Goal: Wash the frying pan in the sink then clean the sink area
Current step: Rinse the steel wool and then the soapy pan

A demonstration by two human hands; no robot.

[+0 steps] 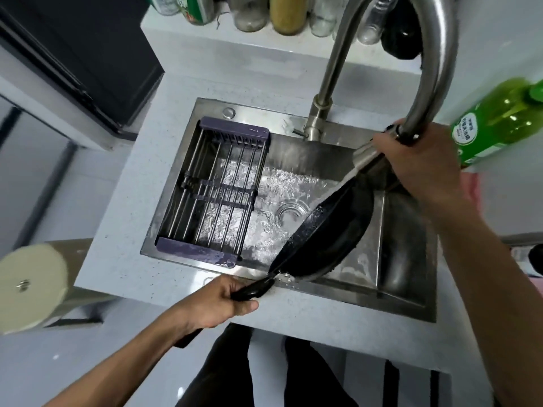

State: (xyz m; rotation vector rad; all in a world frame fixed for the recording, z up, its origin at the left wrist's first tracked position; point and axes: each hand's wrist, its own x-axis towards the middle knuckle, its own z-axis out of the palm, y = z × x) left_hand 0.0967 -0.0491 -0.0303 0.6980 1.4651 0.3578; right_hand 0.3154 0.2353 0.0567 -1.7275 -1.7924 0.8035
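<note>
The pale speckled table (188,118) carries a steel sink (346,301) set into it, the basin floor wet and rippling around the drain (289,211). A tall curved tap (332,92) rises from the sink's far rim and arches over toward the right. Across the left part of the basin a rack (214,189) of metal bars with purple end pieces spans from the far rim to the near rim.

The pan (326,230), black, stands tilted on edge in the right half of the basin, its handle reaching over the near rim. The left hand (217,304) grips that handle, fingers curled round it with the thumb along the side. The right hand (420,168) is wrapped round the spray head (367,155) at the tap's end, fingers clamped on it, the head aimed at the pan's upper edge.

On a shelf past the table's far edge stand several bottles (264,13), one with a green label whose print is too blurred to read. At the right edge a green bottle (499,121) lies tilted; its white label bears writing too small to make out. A round cream lid (32,286) shows off the table's left edge
</note>
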